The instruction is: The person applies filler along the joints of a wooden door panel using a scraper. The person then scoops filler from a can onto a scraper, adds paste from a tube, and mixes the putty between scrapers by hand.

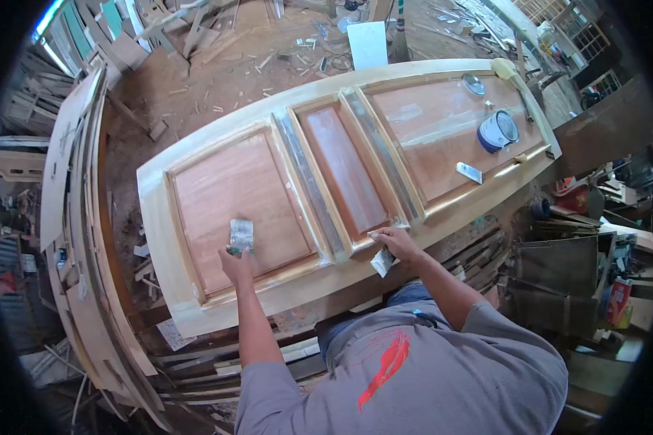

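Observation:
A wooden panelled door (225, 196) lies flat in front of me, with whitish smears on its panels and mouldings. My left hand (238, 262) is closed on a flat, putty-smeared scraper (241, 233) held over the left panel. At the lower end of the narrow middle panel (345, 170), my right hand (395, 243) is closed with its fingertips close to the moulding. A flat, whitish-smeared piece like a scraper (382, 263) shows below that hand; its gripped part is hidden.
An open blue-and-white can (497, 132), a round lid (474, 84) and a small pale flat piece (469, 172) sit on the right panel. Stacked boards (80, 210) stand at left. Wood scraps litter the ground beyond, with a white board (368, 45) near the door's far edge.

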Demonstrator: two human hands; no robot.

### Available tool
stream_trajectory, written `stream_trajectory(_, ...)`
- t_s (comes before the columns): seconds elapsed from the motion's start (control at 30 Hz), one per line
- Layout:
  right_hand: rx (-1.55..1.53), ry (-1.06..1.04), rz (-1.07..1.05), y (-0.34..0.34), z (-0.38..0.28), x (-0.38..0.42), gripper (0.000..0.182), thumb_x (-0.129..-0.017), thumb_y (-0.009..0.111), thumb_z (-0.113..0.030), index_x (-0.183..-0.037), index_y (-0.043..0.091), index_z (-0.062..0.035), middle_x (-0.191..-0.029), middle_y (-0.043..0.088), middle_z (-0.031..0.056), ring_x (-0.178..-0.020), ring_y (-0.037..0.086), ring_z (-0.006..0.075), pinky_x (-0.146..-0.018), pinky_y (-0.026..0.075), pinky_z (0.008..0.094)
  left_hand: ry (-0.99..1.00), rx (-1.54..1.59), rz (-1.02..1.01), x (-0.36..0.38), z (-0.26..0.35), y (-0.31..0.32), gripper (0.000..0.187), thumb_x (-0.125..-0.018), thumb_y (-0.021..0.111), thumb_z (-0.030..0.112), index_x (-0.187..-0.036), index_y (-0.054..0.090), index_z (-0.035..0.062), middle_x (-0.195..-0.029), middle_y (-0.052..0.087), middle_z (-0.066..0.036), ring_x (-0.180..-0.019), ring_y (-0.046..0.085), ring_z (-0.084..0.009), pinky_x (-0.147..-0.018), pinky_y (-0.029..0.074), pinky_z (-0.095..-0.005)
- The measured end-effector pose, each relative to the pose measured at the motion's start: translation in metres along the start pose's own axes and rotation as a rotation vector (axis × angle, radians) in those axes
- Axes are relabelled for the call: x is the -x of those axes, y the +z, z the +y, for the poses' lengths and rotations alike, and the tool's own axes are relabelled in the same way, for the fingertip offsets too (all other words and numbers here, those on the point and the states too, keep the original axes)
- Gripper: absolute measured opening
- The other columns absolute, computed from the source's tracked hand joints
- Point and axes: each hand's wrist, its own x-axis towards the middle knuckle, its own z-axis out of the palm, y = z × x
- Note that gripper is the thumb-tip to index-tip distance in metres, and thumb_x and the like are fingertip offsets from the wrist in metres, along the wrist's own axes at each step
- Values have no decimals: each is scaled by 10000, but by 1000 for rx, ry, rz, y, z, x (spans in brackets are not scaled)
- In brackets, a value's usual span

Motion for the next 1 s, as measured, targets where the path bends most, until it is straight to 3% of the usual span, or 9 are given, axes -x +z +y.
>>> stream_trajectory(0.07, -83, -40, -5, -28, 6, -4, 300, -989, 667, -242, -1150, 750, -3, -930, 688, -13, -819, 572, 77, -730, 467, 263, 4, 164, -1, 7, -8, 4, 462, -829, 800, 182, -1146, 532, -23, -1106, 666, -244, -1027, 663, -414, -841, 520, -450)
stream_trajectory(0.2, -185, -96, 76, -116, 22, -5, 317, -981, 663, -233, -1196, 739, -13, -921, 685, -27, -790, 555, 62, -704, 452, 250, 145, 223, 110, 65, 7, -1, 313, -864, 725, 113, -1057, 527, -33, -932, 630, -141, -852, 620, -271, -789, 504, -394)
stream_trajectory(0.27, -243, -102, 132, -163, 33, 0, 312, -979, 655, -237, -1180, 743, -16, -908, 691, -16, -769, 571, 64, -689, 458, 248, 62, 260, 114, 118, 29, -8, 222, -892, 699, 100, -1002, 549, -21, -941, 624, -99, -829, 580, -196, -762, 492, -352)
stream_trajectory(0.33, -346, -84, 151, -207, 55, 3, 304, -982, 648, -245, -1160, 749, -20, -913, 698, -2, -756, 573, 69, -681, 461, 248, -170, 684, 82, 175, 50, -1, 143, -939, 656, 119, -976, 579, 4, -949, 634, -85, -803, 593, -174, -716, 499, -339)
stream_trajectory(0.5, -495, 75, 171, -282, 88, 31, 294, -989, 637, -287, -1102, 753, -42, -866, 682, 12, -715, 578, 96, -664, 473, 264, -441, 875, -33, 311, 129, 30, 178, -980, 607, 155, -1108, 634, 34, -1042, 678, -94, -901, 698, -227, -761, 557, -332)
stream_trajectory(0.63, -600, 134, 180, -295, 114, 38, 301, -978, 663, -291, -1047, 758, -14, -909, 696, 26, -800, 586, 125, -756, 473, 295, -383, 825, -170, 366, 152, 66, 210, -1014, 588, 167, -1162, 617, 21, -1074, 678, -88, -969, 676, -188, -895, 526, -299)
stream_trajectory(0.83, -576, 84, 150, -279, 91, 73, 311, -976, 658, -310, -1035, 757, -22, -892, 679, 14, -817, 587, 115, -748, 469, 292, -370, 868, -430, 403, 248, 64, 172, -985, 640, 85, -1136, 612, 8, -1034, 666, -60, -904, 639, -144, -818, 523, -297)
stream_trajectory(0.97, -521, 58, 223, -272, 57, 119, 325, -981, 652, -319, -1067, 753, -23, -906, 677, -3, -839, 576, 117, -776, 460, 291, -237, 793, -626, 384, 229, 98, 215, -946, 697, 73, -1126, 604, 1, -1013, 669, -59, -885, 633, -141, -798, 521, -296)
stream_trajectory(1.0, -532, 65, 232, -272, 46, 138, 324, -984, 649, -317, -1073, 753, -23, -915, 679, -2, -847, 577, 122, -789, 459, 293, -314, 789, -673, 384, 240, 99, 231, -943, 701, 79, -1141, 611, 1, -1012, 672, -51, -881, 629, -135, -800, 514, -287)
